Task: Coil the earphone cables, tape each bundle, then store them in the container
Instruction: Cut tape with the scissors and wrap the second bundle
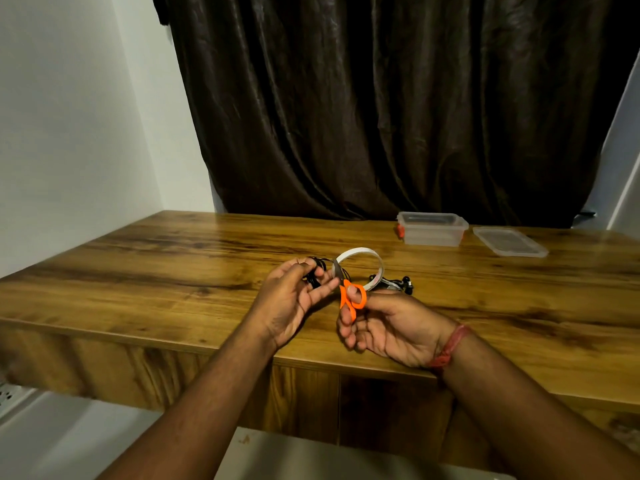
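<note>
My left hand grips a coiled black earphone cable above the wooden table. My right hand holds orange-handled scissors, thumb through one loop, blades pointing up toward the coil. A white tape roll stands on edge just behind both hands. Another black earphone bundle lies on the table right of the roll, partly hidden by it. The clear plastic container sits open at the back right.
The container's clear lid lies flat to its right. A dark curtain hangs behind the table and white walls stand at the left. The table's front edge runs under my wrists.
</note>
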